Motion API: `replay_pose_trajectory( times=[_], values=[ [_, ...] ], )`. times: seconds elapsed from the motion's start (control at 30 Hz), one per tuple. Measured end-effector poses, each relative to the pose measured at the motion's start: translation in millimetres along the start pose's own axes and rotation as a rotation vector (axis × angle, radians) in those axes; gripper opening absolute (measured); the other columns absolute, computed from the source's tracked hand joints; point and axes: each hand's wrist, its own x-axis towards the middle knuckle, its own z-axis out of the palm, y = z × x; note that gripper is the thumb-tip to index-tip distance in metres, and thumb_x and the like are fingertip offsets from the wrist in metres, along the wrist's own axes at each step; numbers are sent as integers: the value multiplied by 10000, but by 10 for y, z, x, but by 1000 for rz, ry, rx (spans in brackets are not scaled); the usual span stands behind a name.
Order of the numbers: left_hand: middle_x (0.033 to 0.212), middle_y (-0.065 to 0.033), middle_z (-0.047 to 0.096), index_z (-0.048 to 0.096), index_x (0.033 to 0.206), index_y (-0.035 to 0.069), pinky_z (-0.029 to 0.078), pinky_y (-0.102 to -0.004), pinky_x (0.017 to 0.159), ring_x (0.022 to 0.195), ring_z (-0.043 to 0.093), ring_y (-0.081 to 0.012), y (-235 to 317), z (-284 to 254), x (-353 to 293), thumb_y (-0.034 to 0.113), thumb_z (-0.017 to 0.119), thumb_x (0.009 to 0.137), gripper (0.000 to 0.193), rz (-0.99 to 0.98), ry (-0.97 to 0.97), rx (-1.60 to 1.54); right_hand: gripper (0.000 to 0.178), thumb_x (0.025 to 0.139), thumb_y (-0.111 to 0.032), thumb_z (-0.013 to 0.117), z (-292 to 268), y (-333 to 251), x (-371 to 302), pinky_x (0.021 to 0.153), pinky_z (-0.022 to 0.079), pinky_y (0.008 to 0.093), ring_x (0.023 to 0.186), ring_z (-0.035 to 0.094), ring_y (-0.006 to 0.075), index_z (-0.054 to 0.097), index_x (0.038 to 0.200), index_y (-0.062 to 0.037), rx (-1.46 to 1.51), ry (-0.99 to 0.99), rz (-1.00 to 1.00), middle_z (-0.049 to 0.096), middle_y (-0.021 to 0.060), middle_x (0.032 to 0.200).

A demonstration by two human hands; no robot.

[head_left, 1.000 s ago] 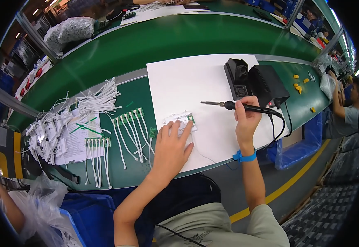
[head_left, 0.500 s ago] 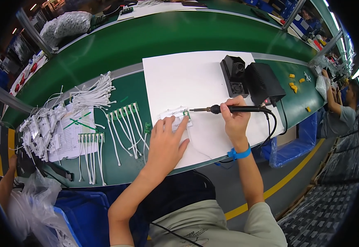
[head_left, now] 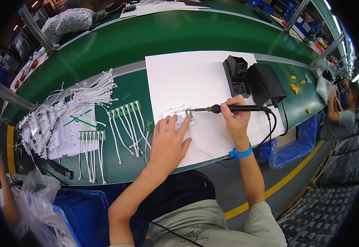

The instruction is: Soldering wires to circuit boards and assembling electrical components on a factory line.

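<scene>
Now, at a green table:
Work piece: small green circuit board (head_left: 189, 113) with white wires, lying on the white sheet (head_left: 183, 78) near the sheet's front edge.
Left hand (head_left: 169, 142): flat, fingers spread, pressing the wires just in front of the board.
Right hand (head_left: 236, 119): clamped round a soldering iron (head_left: 233, 108).
Iron axis: runs crosswise, tip pointing left, touching the board's right side.
Nearer hand: left.
</scene>
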Motion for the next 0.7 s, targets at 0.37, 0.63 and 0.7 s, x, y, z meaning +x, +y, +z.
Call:
replay_pose_trajectory(
  times=[0.37,0.63,0.7],
  values=[
    [1303,-188,560,535,1464,106,464,-443,973,1152,511,-343,-13,12,-1,242,740,880,634,27,41,71,162,937,-94,744,-5,9,1,558,379,186,673,513,41,588,921,-53,-5,-26,27,581,-5,767],
    [1297,-195,564,535,1465,102,463,-444,973,1152,512,-346,-5,-1,3,246,736,885,631,36,39,76,173,938,-109,744,5,7,12,562,372,185,661,500,34,583,915,-49,-2,-30,17,570,-13,737],
    [1312,-210,549,548,1433,88,421,-477,1057,1219,509,-376,4,-6,2,238,762,872,619,11,5,21,172,938,-107,742,7,2,13,560,373,189,656,494,34,583,913,-48,-19,-23,50,568,-15,734]
  ],
)
